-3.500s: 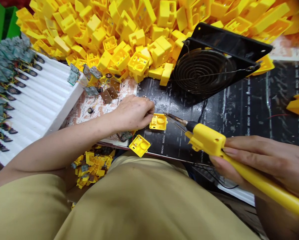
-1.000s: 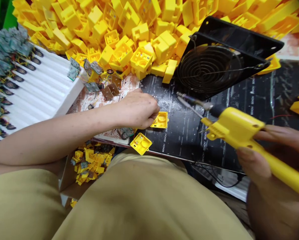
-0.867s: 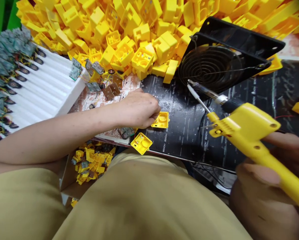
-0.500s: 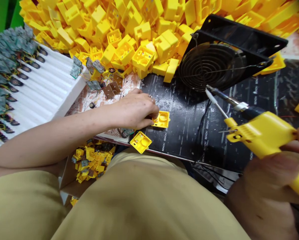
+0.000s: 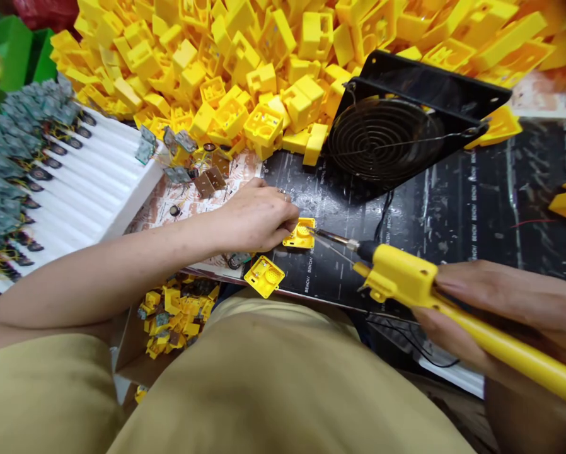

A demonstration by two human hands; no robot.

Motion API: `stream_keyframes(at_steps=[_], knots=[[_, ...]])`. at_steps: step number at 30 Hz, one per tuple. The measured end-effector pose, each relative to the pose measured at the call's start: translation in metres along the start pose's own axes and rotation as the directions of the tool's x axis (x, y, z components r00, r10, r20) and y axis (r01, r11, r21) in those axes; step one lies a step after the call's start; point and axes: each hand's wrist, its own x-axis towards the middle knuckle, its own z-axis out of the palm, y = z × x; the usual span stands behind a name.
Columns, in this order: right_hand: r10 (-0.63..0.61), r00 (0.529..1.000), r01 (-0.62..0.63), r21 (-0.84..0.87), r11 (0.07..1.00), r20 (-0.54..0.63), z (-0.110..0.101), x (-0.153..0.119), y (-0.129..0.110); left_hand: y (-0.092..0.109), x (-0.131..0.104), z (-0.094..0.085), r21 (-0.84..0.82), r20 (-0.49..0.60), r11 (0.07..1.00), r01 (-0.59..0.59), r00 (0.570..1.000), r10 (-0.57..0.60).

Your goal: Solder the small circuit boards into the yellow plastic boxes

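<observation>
My right hand (image 5: pixel 491 309) is closed around a yellow soldering gun (image 5: pixel 406 271), its metal tip pointing left. That tip reaches the right part of a small yellow plastic case (image 5: pixel 304 234) lying open side up on the black bench mat. At the case's left edge, my left hand (image 5: pixel 259 217) is closed with bent fingers, thumb and fingertips against it; the fingertips are partly hidden. A second open yellow case (image 5: pixel 265 276) rests near the bench's front edge, just below the first.
A black fan (image 5: pixel 387 139) with a wire grille stands behind the cases. Yellow housings (image 5: pixel 245 57) are heaped along the back. White foam (image 5: pixel 108 170) at left carries rows of circuit boards (image 5: pixel 23 145) with wires. Below the bench, a cardboard box (image 5: pixel 132 347) holds yellow parts.
My right hand has brought the soldering gun left and down from near the fan to the case. My left hand stays at the case's left edge. The whole view has shifted slightly.
</observation>
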Motion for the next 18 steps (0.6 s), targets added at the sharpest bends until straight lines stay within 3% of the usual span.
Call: stream_keyframes(at_steps=[6, 11, 18], knots=[[-0.116, 0.976, 0.13, -0.07, 0.989, 0.184, 0.003, 0.019, 0.004, 0.007, 0.006, -0.009, 0.054, 0.079, 0.998, 0.016, 0.997, -0.02], [-0.177, 0.964, 0.197, -0.089, 0.976, 0.196, 0.006, 0.026, 0.006, 0.01, 0.01, -0.014, 0.075, 0.133, 0.997, 0.014, 0.991, -0.024], [-0.319, 0.912, 0.349, -0.079, 0.934, 0.259, -0.001, 0.044, 0.003, 0.01, 0.012, -0.017, 0.142, 0.151, 0.989, -0.027, 0.988, 0.005]])
